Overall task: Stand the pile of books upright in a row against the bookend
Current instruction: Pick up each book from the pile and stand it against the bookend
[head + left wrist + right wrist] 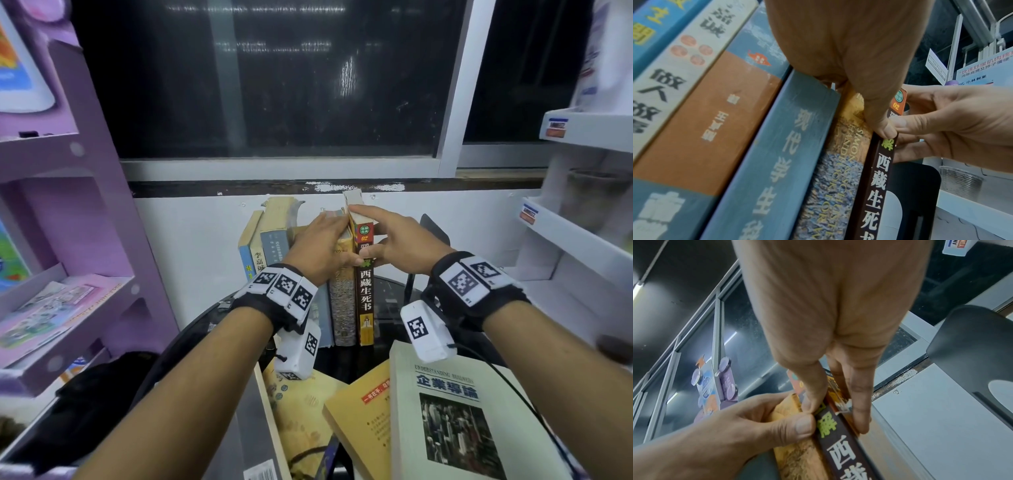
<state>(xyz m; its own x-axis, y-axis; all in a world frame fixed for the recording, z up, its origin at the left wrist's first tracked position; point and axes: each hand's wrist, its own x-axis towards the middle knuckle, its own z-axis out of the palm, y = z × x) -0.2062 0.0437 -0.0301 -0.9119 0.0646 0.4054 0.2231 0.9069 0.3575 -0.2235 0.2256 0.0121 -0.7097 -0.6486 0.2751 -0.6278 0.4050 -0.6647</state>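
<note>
Several books stand upright in a row against the white wall. The rightmost is a dark brown book with white Chinese lettering. My right hand pinches its top, thumb on the spine and fingers on the cover. My left hand grips the top of the gold mosaic book beside it, its thumb at the seam between the two spines. A black bookend stands just right of the row. Three books lie flat in front, a cream one on top.
A purple shelf unit with leaflets stands to the left. White shelves stand to the right. A dark window fills the back wall. A black bag lies at the lower left. The books rest on a dark table.
</note>
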